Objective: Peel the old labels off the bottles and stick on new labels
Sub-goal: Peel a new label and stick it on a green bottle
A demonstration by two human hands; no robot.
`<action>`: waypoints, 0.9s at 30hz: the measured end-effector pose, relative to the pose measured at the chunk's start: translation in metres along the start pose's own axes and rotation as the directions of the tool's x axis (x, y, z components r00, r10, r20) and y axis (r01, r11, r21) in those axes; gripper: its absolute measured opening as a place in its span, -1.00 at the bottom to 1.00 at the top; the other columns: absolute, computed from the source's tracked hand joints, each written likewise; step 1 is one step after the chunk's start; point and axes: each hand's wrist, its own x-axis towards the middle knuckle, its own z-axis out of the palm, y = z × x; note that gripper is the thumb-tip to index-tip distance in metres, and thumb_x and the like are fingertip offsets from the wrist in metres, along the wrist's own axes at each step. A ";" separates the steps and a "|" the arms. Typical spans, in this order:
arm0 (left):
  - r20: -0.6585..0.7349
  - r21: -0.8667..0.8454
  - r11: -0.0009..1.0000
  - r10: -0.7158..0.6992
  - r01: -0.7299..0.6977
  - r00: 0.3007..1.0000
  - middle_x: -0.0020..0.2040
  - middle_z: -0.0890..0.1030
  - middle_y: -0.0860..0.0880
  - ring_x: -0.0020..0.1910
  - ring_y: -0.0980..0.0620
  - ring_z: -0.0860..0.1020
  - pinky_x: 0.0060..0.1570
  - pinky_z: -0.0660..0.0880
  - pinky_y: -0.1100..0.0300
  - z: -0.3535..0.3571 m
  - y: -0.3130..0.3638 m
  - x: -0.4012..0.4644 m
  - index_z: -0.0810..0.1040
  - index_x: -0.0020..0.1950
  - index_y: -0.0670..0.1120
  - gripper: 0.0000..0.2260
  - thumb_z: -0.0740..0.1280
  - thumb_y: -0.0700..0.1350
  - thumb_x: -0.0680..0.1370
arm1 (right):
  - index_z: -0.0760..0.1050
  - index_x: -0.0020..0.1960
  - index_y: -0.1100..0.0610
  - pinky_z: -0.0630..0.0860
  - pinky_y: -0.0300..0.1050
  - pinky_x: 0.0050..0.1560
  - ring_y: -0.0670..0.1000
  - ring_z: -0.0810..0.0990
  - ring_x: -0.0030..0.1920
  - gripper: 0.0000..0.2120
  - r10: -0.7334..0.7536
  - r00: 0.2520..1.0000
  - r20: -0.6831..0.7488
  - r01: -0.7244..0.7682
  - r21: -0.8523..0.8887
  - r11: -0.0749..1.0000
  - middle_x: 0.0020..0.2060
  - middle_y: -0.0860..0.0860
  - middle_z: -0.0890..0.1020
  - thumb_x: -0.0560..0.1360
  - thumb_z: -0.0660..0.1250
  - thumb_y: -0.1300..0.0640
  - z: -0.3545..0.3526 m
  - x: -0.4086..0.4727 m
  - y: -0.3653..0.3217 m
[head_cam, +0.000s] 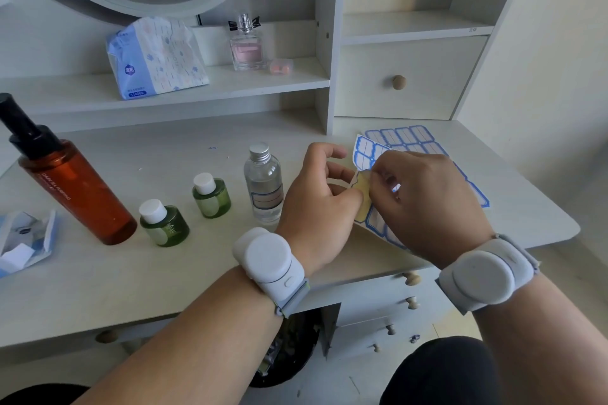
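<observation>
Over the desk's right half, my left hand [317, 204] and my right hand [424, 204] both pinch a sheet of blue-bordered labels [365, 151], lifted with its yellowish backing bent up between the fingers. A second label sheet [424, 140] lies flat beneath it. Just left of my left hand stands a clear bottle [263, 182] with a silver cap and a blue-bordered label. Further left stand two small green bottles [212, 196] [164, 223] with white caps and a tall amber pump bottle [77, 189].
A crumpled blue-and-white wrapper [24, 240] lies at the desk's left edge. On the shelf behind sit a tissue pack [154, 57], a pink perfume bottle [247, 46] and a small orange case [281, 66]. A drawer with a wooden knob [398, 82] is at right. A black bin [289, 348] sits under the desk.
</observation>
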 end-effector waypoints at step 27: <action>-0.027 0.070 0.997 -0.011 0.013 1.000 0.00 0.57 0.07 -0.06 -0.10 0.61 -0.10 0.61 -0.09 -0.001 0.004 -0.001 0.42 0.14 0.12 -0.69 0.27 -0.27 0.53 | 0.53 -0.06 0.04 0.63 -0.17 -0.22 -0.17 0.68 -0.30 -0.80 0.364 0.904 0.225 -0.414 0.244 0.877 -0.29 -0.07 0.71 0.68 0.17 0.14 -0.006 0.018 0.008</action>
